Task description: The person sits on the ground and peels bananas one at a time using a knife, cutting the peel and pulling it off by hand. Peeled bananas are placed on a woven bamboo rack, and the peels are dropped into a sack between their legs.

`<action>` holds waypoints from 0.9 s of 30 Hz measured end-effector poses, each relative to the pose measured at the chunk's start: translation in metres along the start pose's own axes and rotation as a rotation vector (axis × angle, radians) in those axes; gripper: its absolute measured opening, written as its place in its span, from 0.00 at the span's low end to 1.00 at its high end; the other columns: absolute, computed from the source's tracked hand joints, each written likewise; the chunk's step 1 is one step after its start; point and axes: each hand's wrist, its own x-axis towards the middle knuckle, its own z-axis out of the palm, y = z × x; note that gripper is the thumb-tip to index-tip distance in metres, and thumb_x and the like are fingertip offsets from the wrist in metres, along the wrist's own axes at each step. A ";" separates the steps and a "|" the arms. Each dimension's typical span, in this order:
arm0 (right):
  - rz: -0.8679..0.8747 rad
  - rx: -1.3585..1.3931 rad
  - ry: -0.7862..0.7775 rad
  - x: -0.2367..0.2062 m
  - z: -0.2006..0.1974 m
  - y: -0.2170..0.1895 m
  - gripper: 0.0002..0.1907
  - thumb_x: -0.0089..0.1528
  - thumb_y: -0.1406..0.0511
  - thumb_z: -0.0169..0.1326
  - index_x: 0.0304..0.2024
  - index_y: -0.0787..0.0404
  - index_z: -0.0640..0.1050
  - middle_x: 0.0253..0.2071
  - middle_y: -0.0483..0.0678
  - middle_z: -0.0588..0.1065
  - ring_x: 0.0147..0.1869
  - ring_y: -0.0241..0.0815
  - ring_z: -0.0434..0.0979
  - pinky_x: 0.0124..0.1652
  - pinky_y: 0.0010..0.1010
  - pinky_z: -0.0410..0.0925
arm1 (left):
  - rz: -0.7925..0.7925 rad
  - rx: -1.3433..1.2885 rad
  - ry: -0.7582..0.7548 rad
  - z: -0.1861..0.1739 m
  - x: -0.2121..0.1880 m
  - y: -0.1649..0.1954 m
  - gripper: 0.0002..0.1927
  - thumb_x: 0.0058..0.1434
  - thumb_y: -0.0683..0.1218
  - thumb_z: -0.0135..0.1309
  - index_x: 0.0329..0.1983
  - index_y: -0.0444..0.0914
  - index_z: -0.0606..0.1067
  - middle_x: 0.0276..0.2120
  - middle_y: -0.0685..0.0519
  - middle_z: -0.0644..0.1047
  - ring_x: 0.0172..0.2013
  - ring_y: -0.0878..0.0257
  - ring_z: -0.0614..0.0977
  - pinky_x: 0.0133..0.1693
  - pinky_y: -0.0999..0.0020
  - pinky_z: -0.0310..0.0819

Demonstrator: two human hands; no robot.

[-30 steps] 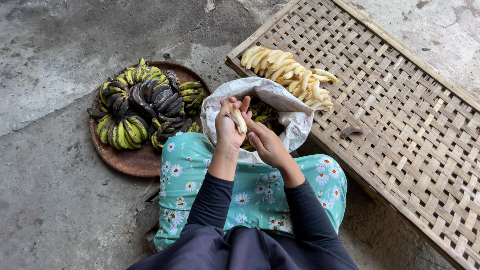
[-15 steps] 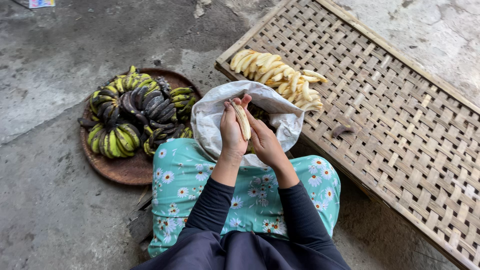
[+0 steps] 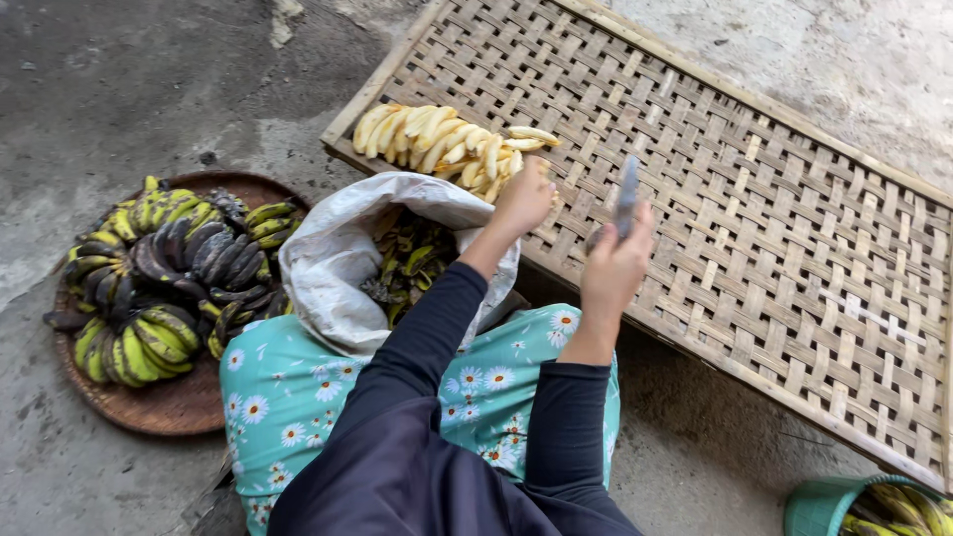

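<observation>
The left hand (image 3: 524, 197) has been carried from the sack (image 3: 342, 258) to the peeled bananas (image 3: 447, 144) at upper centre, fingers closed with their contents hidden, while a knife (image 3: 626, 199) is gripped by the right hand (image 3: 615, 263); laying down seems in hand, release next.

The peeled bananas (image 3: 452, 147) are pale cream-yellow, lying on a woven bamboo mat (image 3: 754, 228) of tan strips in a criss-cross lattice, while the unpeeled bananas (image 3: 159, 278) show green and yellow skins heavily blotched with black on a round brown tray (image 3: 169, 412). The skirt (image 3: 298, 407) is turquoise, scattered with white daisies with yellow centres, and the sleeves (image 3: 566, 437) are dark navy. The sack (image 3: 338, 258) is off-white, the floor (image 3: 119, 89) mottled grey, and the bucket (image 3: 819, 508) green.
</observation>
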 end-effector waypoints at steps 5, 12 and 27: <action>0.278 0.089 0.107 0.012 -0.017 0.055 0.26 0.70 0.69 0.54 0.70 0.63 0.65 0.43 0.52 0.75 0.38 0.42 0.74 0.38 0.34 0.69 | 0.149 0.779 -0.116 0.088 0.015 -0.021 0.12 0.68 0.44 0.48 0.53 0.39 0.72 0.49 0.44 0.75 0.47 0.48 0.82 0.43 0.51 0.77; 0.408 0.157 0.120 0.018 -0.031 0.077 0.25 0.71 0.68 0.52 0.70 0.62 0.64 0.34 0.44 0.73 0.31 0.30 0.69 0.32 0.25 0.65 | 0.291 0.869 -0.100 0.133 0.002 -0.003 0.21 0.57 0.56 0.55 0.47 0.39 0.75 0.47 0.47 0.75 0.50 0.49 0.78 0.48 0.53 0.73; 0.340 0.746 -0.248 0.021 -0.021 0.015 0.27 0.70 0.65 0.48 0.72 0.58 0.62 0.40 0.43 0.75 0.29 0.29 0.68 0.25 0.23 0.61 | -0.398 -1.241 -0.377 0.099 -0.006 -0.011 0.13 0.67 0.41 0.57 0.53 0.34 0.74 0.44 0.50 0.78 0.43 0.59 0.81 0.45 0.64 0.79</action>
